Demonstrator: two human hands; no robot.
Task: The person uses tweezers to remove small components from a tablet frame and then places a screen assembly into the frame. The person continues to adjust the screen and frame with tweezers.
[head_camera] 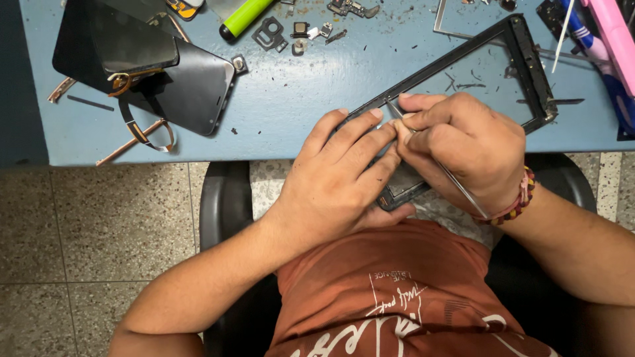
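View: looking straight down from the head at two bare hands working over the near edge of a blue table (pixel 297 99), with an orange shirt (pixel 397 291) and a black chair (pixel 221 211) below.

Left hand (pixel 337 178): curled over the near end of a black device frame (pixel 526 59), fingers pressing on its rim and thumb tucked underneath; it is grasping the frame.

Right hand (pixel 463 145): clenched in a pen-like grip around thin metal tweezers (pixel 456 182), just beside the left fingertips. A woven red and yellow bracelet (pixel 522 198) sits on this wrist.

Tweezers: slanted, the tip touching the frame's inner edge near the left fingertips, the long end running back under the right palm toward the wrist.

Frame: a hollow black rectangle lying diagonally, its far corner near the table's right far corner, its near end hanging past the table's near edge between the hands.

Left side of the table: two dark phone panels (pixel 192 86) stacked and overlapping, with a looped flat ribbon cable (pixel 142 135) reaching toward the near edge.

Far edge: a yellow-green pen-shaped tool (pixel 245 18) and small loose metal parts (pixel 301 33).

Right far corner: a pink tool (pixel 615 39), partly cut off.

Floor: speckled tiles (pixel 99 231).
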